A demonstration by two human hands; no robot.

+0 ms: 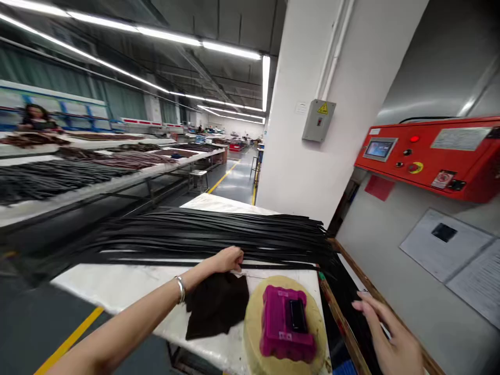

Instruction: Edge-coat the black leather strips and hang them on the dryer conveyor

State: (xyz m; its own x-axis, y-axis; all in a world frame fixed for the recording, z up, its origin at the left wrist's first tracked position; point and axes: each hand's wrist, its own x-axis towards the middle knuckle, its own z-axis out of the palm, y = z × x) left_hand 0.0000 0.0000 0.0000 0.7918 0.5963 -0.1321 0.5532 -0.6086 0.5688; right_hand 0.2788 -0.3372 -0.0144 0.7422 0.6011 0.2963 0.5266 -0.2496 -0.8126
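Far left, a co-worker (pixel 37 117) stands behind long tables (pixel 78 200) heaped with dark strips. Nearer, a white-topped bench (pixel 117 294) runs across the view, with a yellow floor line beyond its near edge. The left hand (pixel 228 259), a silver bangle (pixel 180 289) on its wrist, lies curled on the near edge of a broad sheaf of long black strips (pixel 207 234) draped across the bench; whether that grip is clenched on them or only resting, I cannot tell. Just below it lies a dark brown cloth (pixel 216 307), beside a round tan disc (pixel 253 333) carrying a magenta block (pixel 285 325). The strips run right and hang down past a wooden rail (pixel 344 323) at the bench's edge. The right hand (pixel 386 336) is over the hanging strips, its grip released, fingers spread. On the wall at right are a grey electrical box (pixel 318 120), a red control panel (pixel 425 156) and pinned papers (pixel 445 245).
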